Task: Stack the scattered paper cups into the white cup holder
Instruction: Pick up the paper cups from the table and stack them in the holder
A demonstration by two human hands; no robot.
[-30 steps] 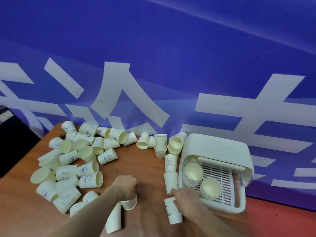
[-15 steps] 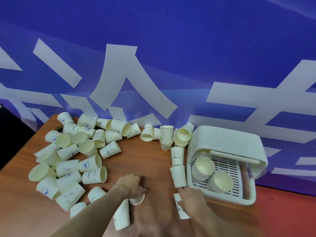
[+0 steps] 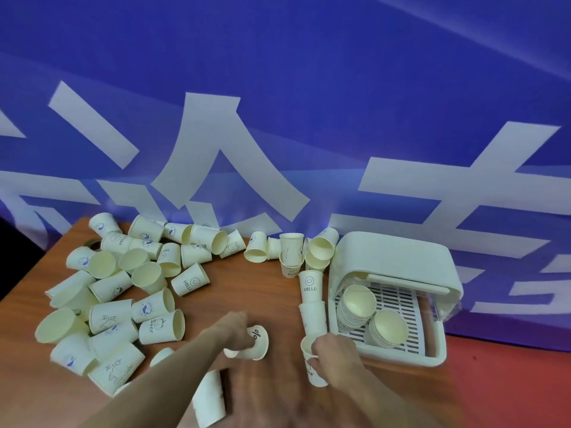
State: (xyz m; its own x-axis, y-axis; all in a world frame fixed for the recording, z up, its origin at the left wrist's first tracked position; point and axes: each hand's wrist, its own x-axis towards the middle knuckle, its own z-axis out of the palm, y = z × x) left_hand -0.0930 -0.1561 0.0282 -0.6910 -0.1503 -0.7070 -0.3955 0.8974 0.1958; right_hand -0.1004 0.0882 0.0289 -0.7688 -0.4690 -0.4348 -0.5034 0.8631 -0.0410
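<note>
Since half a second ago our right hand (image 3: pixel 332 355) has tipped its paper cup (image 3: pixel 312 364) from lying flat to nearly upright, fingers wrapped round it beside the white cup holder (image 3: pixel 398 267) at the table's (image 3: pixel 247 291) right edge. Our left hand (image 3: pixel 236 330), arm stretched forward, grips an overturned cup (image 3: pixel 258 342) near the front edge. Two nested stacks (image 3: pixel 355 307) sit inside the holder; roughly thirty loose cups (image 3: pixel 148 310) crowd the left side

Both forearms are bare to the frame's lower edge; the left hand (image 3: pixel 234 330) and right hand (image 3: pixel 335 355) wear nothing.
</note>
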